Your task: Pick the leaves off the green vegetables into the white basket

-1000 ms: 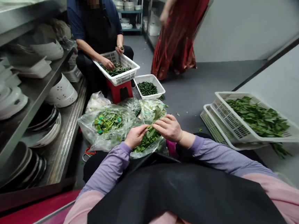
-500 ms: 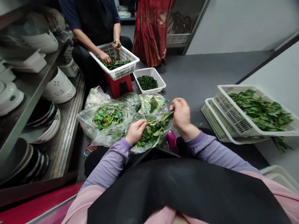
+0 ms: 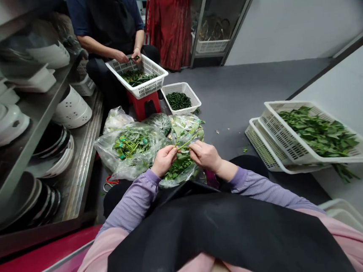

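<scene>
Between my two hands a green vegetable stem (image 3: pixel 185 143) is stretched over the bags of greens. My left hand (image 3: pixel 165 160) pinches one end of it. My right hand (image 3: pixel 206 156) is closed on the stem a short way to the right, its fingertips curled inward. Just below and behind my hands lies an open clear plastic bag (image 3: pixel 189 172) with loose leafy greens (image 3: pixel 178 168). Left of it, another clear bag (image 3: pixel 107 161) holds bundled greens (image 3: pixel 131 143) tied with green bands.
Opposite, a co-worker (image 3: pixel 108 28) handles something small over a white basket (image 3: pixel 147 88) on a red stool (image 3: pixel 143 107). Green chillies (image 3: pixel 179 100) fill a smaller basket. At right, stacked white baskets (image 3: pixel 273 134) hold picked leaves (image 3: pixel 321 134). Red-handled scissors (image 3: pixel 109 183) lie beside the dish shelf (image 3: pixel 77 183).
My right hand has come down and left, closer to my left hand, and a leaf near it no longer shows. The co-worker's hands have come together above the basket.
</scene>
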`<state>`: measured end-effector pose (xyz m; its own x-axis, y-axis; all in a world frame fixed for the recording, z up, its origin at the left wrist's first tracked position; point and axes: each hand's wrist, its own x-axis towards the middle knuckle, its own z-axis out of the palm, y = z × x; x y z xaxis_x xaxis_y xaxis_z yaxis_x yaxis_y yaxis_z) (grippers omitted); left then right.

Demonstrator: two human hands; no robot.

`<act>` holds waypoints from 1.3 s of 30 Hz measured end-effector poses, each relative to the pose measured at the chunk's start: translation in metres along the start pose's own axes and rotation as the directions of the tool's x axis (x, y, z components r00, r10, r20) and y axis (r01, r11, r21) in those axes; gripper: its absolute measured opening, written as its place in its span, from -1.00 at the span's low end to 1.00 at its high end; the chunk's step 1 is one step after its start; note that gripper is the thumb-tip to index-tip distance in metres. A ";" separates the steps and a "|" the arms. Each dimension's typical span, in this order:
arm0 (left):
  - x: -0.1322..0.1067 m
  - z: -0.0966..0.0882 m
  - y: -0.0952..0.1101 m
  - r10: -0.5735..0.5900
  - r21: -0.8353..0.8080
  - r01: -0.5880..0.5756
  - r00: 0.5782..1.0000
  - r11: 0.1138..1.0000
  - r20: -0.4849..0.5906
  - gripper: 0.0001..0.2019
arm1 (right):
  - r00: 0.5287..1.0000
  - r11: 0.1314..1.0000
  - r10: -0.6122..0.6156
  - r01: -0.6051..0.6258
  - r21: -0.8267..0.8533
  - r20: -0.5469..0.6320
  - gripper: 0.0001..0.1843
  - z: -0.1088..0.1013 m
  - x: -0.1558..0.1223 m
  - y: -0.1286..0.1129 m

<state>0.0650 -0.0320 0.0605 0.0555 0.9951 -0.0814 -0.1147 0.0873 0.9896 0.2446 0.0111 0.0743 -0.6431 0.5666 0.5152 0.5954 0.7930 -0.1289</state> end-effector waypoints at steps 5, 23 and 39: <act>-0.001 0.004 -0.003 0.022 0.106 -0.027 0.998 0.994 0.054 -0.59 | 0.923 0.836 0.385 -0.361 0.413 0.027 -0.74 0.007 0.001 -0.001; -0.003 -0.006 -0.001 -0.069 0.230 0.042 0.991 0.972 0.111 -0.65 | 0.940 0.970 -0.221 0.185 0.158 0.259 -0.73 0.008 -0.011 0.033; 0.028 -0.076 -0.007 0.072 0.787 0.267 0.928 0.556 -0.366 -0.68 | 0.430 0.194 0.896 -0.603 0.773 0.111 -0.77 0.028 -0.018 0.123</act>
<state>-0.0081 -0.0013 0.0424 -0.3196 0.9464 -0.0476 0.7318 0.2785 0.6220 0.3159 0.1044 0.0255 0.2032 0.9791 0.0121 0.1311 -0.0150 -0.9913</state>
